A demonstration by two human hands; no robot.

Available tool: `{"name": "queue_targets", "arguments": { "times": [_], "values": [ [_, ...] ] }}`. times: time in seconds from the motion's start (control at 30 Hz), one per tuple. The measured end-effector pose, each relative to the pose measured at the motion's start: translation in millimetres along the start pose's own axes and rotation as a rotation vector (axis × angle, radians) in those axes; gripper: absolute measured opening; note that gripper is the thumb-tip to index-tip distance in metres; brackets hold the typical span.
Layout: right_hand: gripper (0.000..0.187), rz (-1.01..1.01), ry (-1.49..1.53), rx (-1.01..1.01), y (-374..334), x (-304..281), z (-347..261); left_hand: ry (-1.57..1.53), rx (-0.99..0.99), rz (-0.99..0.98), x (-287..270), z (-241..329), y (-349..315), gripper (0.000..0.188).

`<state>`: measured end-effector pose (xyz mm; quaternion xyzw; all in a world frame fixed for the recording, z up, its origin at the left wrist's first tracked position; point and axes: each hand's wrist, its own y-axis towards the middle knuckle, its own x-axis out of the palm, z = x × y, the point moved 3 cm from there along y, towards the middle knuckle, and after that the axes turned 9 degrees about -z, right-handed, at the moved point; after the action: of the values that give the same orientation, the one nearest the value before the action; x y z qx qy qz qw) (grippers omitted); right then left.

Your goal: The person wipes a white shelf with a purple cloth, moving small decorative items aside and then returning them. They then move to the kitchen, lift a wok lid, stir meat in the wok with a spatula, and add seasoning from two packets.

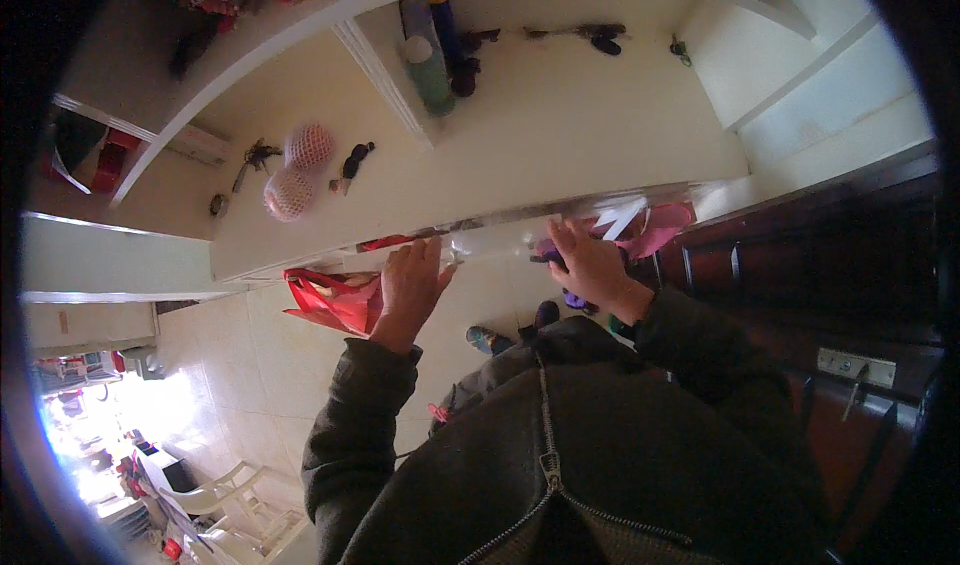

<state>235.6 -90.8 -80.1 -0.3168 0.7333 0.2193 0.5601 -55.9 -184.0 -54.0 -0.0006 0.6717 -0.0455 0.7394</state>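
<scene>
My left hand [408, 280] is at the front edge of a cream shelf [520, 155], its fingers bent toward that edge and thumb to the right. Close by its wrist hangs a red bag [345, 300]. To the right, my right hand [592, 270] is bent at the same edge, beside a pink item [662, 230] with white strips and something dark purple. A pale, shiny, see-through strip [490, 243] spans the gap between the hands. Both hands look closed at its ends, but what the fingers hold is too unclear to name.
On the shelf lie two pink mesh-covered balls [300, 170], small dark items [352, 165] and a green bottle [430, 75] by a divider. A dark wooden door [800, 255] with a metal lock plate stands right. White plastic chairs [240, 500] are at lower left.
</scene>
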Motion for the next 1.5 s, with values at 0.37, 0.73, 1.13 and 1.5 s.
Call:
{"name": "queue_targets", "arguments": {
  "times": [0.37, 0.73, 1.13, 1.5],
  "values": [
    [0.079, -0.006, -0.013, -0.088, -30, 0, -7, -0.136, 0.157, 0.128, 39, 29, 43, 0.011],
    [0.070, -0.103, 0.048, 0.000, -22, -8, -6, -0.101, 0.017, -0.140, 26, 51, 48, 0.041],
    [0.072, -0.442, 0.026, -0.178, 62, 6, -41, -0.385, 0.086, -0.018, 29, 28, 23, 0.043],
    [0.072, -0.630, 0.002, -0.101, 80, 5, -47, 0.047, 0.376, 0.072, 26, 15, 4, 0.084]
  ]
}}
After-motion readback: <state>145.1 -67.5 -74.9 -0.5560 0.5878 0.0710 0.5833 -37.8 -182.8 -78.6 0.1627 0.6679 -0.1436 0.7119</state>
